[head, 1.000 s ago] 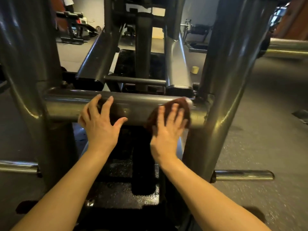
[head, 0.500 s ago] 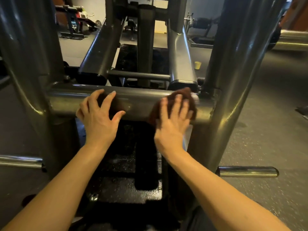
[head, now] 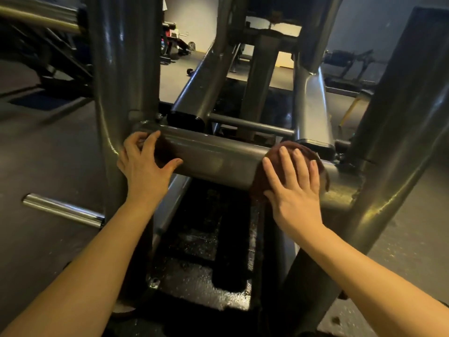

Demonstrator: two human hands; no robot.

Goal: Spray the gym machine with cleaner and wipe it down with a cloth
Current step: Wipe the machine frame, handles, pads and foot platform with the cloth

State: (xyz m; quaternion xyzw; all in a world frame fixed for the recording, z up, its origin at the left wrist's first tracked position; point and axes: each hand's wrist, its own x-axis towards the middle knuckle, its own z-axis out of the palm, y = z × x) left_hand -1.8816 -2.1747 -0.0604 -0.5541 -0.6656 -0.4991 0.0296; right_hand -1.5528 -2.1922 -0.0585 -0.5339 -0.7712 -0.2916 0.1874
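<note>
A grey steel gym machine fills the view; its thick horizontal crossbar [head: 213, 161] runs between two uprights. My right hand [head: 291, 186] lies flat with straight fingers on a dark brown cloth [head: 303, 149], pressing it against the right end of the crossbar. My left hand [head: 143, 164] rests on the left end of the bar, fingers over the top and thumb below. No spray bottle is in view.
The left upright [head: 121, 93] and right upright [head: 379, 166] flank my arms. A black speckled base plate [head: 201, 283] lies below. Chrome pegs stick out at the left [head: 63, 210] and top left. Grey floor and other machines surround the frame.
The camera has swung left and closer. My left hand has slid to the left end of the crossbar; my right hand with the cloth stays at the right end.
</note>
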